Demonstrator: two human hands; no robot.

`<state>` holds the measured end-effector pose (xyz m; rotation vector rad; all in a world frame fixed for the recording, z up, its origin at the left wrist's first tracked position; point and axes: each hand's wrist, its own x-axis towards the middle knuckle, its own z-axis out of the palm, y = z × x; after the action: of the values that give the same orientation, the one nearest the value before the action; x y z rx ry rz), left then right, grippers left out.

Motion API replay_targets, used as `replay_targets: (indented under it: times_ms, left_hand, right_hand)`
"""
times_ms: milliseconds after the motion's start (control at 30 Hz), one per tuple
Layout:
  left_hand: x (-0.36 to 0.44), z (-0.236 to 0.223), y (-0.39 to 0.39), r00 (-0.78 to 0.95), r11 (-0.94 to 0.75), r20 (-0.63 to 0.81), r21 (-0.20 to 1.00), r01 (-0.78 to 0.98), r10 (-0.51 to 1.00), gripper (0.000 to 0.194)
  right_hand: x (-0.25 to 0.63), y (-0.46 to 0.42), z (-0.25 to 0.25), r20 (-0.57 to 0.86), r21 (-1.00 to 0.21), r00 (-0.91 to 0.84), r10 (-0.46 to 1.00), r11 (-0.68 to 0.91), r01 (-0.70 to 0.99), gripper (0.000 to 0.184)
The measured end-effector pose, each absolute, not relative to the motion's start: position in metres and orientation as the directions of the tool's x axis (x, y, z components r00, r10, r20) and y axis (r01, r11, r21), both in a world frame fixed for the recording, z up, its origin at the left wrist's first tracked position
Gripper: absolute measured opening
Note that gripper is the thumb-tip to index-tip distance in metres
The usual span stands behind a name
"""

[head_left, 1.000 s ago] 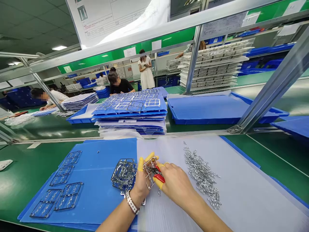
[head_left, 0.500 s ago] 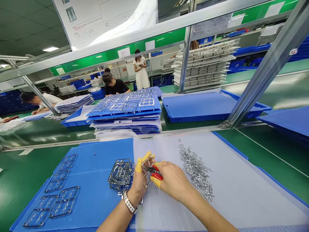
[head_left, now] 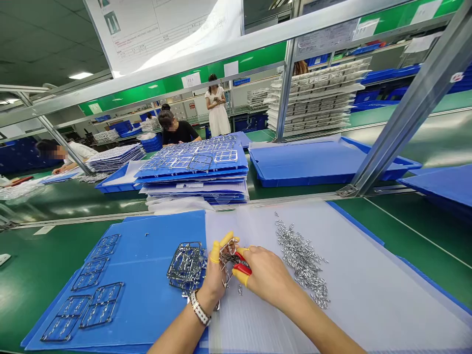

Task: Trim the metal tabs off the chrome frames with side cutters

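Green counter [head_left: 22,275] in lit wkshop, co-workers [head_left: 181,132] past far edge; blue sheet [head_left: 147,290] L, white sheet [head_left: 368,295] R. Silver rect. frame [head_left: 224,255], tilted, short of that edge, in fingers of L hand [head_left: 214,279]; R hand [head_left: 267,275] fingers grip red pliers [head_left: 242,269] at it. Vs 1 s ago: same hold, view slightly R.

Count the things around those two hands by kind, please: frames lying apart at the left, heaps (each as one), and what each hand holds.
Frames lying apart: 4
Heap of frames: 1
Heap of small silvery pieces: 1
Held frame, left hand: 1
Red-handled tool, right hand: 1
Total: 8
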<state>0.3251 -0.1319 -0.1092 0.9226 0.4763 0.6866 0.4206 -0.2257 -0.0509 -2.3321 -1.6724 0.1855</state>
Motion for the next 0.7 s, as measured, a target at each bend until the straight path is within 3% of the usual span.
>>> replay_targets:
  times_ms: [300,700]
  left_hand:
    - [0.327,-0.113,-0.131,0.684,0.371,-0.06,0.873,-0.317,0.727,0.058]
    - [0.336,-0.106,-0.158,0.756,0.604,-0.242,0.759,-0.243,0.608,0.058]
  right_hand:
    - [0.418,-0.227,-0.048,0.046,-0.226,0.344,0.938,-0.326,0.918,0.021]
    - [0.419,-0.25,-0.058,0.036,-0.116,0.428,0.903,-0.422,0.899,0.019]
